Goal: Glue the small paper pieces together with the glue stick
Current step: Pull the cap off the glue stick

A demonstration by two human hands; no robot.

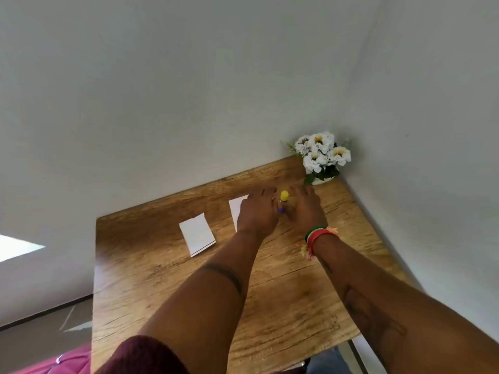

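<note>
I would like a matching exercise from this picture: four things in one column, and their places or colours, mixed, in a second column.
Things:
1. glue stick
2. flower pot
3. paper piece
4. wristband

Places or colours:
a. far corner of the table
b. on the right wrist
c. between the left hand and right hand
d. lying alone, left of both hands

Pairs: 1-c, 2-a, 3-d, 4-b

I see both bare forearms extended forward and converging toward the far side. My view shows the left hand [258,209] palm-down, fingers stretched forward and held together. The right hand [305,209] sits just beside it, also palm-down, fingers pointing forward and slightly spread. The two hands are close but apart. Whether either hand grips anything cannot be determined.
</note>
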